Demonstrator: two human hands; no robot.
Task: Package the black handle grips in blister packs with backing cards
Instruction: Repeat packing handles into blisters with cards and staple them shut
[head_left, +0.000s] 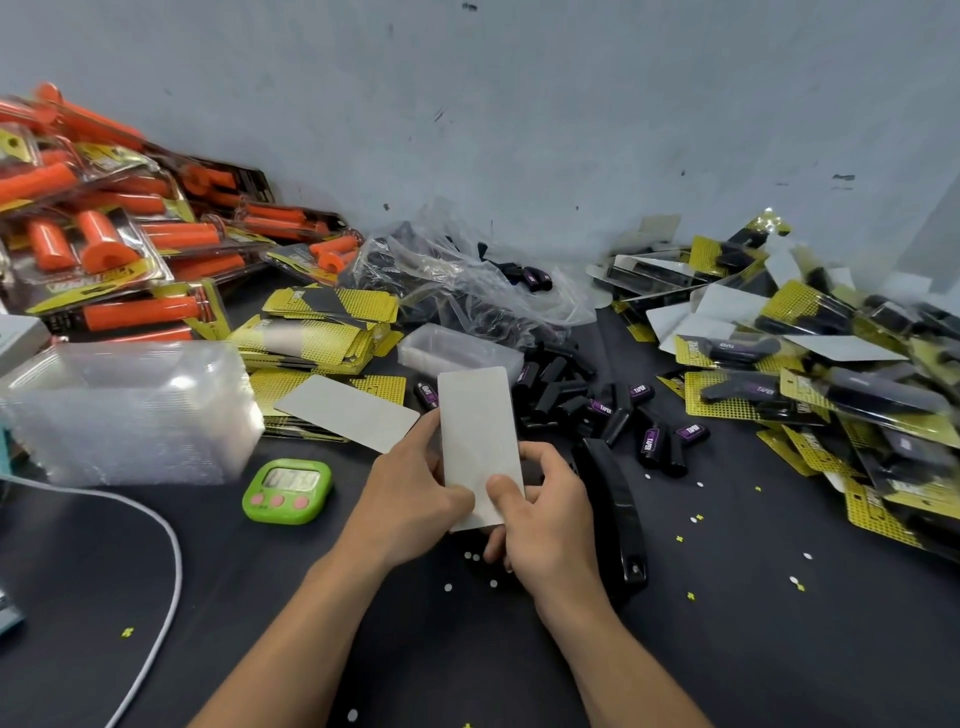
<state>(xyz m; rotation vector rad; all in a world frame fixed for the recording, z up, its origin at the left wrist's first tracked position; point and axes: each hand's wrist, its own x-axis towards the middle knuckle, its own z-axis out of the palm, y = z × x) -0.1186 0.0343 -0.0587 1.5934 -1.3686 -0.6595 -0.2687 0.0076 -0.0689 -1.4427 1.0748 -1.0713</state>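
Nearest us, our left hand (410, 493) and right hand (545, 514) both grasp one backing card (480, 431). Its blank white side faces us, and it is tilted up above the dark table (727, 649). Our left thumb pinches its lower left edge, with the forefinger up along that edge. Our right thumb presses its lower face, fingers curled behind. A green timer (287, 491) lies near left and a long black tool (618, 514) just right. Farther on, loose black handle grips (623, 415) scatter to the right. On the left are a second white card (348, 413), yellow cards (322, 332) and clear blister stacks (130, 410). Packed black packs (805, 364) heap far right, orange packs (104, 234) far left.
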